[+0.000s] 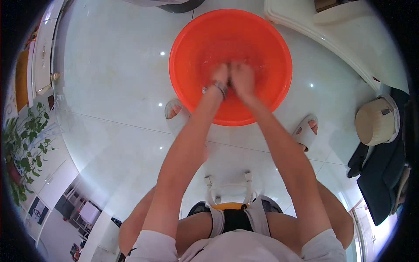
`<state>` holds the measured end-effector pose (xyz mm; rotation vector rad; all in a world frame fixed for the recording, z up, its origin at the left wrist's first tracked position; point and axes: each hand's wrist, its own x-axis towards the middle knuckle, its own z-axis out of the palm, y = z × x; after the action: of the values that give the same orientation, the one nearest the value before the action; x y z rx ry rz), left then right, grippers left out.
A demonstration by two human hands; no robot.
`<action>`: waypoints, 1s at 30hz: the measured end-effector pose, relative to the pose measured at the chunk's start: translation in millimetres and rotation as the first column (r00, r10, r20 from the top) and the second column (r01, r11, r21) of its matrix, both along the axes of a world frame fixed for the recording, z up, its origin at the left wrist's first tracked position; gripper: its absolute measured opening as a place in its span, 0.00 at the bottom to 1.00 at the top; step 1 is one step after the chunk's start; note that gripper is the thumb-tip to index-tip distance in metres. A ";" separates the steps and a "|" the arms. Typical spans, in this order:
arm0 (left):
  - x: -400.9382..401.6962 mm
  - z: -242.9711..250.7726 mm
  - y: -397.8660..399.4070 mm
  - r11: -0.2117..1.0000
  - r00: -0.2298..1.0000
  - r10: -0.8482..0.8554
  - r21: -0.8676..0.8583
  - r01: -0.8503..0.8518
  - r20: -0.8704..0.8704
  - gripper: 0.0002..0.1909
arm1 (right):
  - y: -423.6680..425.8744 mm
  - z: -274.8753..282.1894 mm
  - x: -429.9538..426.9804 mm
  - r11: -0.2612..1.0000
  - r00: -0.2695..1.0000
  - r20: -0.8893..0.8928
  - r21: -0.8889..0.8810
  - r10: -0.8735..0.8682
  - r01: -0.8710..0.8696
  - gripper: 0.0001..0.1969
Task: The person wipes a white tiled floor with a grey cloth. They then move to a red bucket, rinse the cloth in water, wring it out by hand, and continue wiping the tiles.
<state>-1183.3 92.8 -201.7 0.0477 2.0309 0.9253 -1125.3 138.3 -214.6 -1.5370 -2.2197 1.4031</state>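
A large round red-orange plastic basin [193, 42] stands on the tiled floor between my feet. Both hands reach down into it, side by side near its middle. My left hand [221, 73], blurred, has a metal watch or bracelet [220, 88] at its wrist. Close to it on the right is my right hand [242, 77], also blurred, with its fingers bent downwards. Some small bright glints show on the basin's inner surface around the hands. Whether anything lies between or under the fingers is hidden by blur.
My slippered feet, in a light left slipper [172, 109] and right slipper [306, 131], flank the basin. A cream furniture base [327, 36] curves along the upper right, with a beige bin [374, 121] below. A white-legged stool [229, 186] is under me. A leafy plant [27, 144] stands left.
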 end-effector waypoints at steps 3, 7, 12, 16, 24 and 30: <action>-41.1 21.3 -0.9 0.924 0.922 0.380 -0.003 -0.381 -0.068 0.24 | -22.5 23.8 -15.6 0.970 0.961 -0.243 -0.231 -0.134 0.077 0.22; -67.8 84.0 5.5 0.955 0.959 0.214 0.167 -0.245 0.187 0.12 | 8.2 49.9 -5.5 0.735 0.911 -0.290 -0.678 -0.294 0.022 0.20; -79.3 142.3 -5.7 0.935 0.978 0.046 0.336 -0.115 0.205 0.12 | -3.0 94.1 -2.2 0.461 0.861 -0.290 -0.884 -0.419 -0.073 0.25; -55.3 148.7 -34.2 0.905 0.989 -0.141 0.411 0.109 0.047 0.16 | -2.4 135.0 -6.0 0.056 0.637 -0.218 -0.963 -0.740 -0.265 0.27; -36.3 160.6 -61.3 0.756 0.574 -0.498 -0.003 0.654 -0.650 0.19 | 19.7 119.0 4.4 0.234 0.863 -0.373 -0.923 -0.341 -0.307 0.15; -59.5 155.3 -54.5 0.509 0.019 -0.516 -0.289 0.811 -0.856 0.28 | 57.0 118.4 4.1 0.314 0.987 -0.153 -0.936 0.048 -0.160 0.12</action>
<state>-1242.8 38.3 -46.4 1.9861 2.2260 0.4814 -1121.2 195.3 -96.2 -1.3834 -1.3218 3.1000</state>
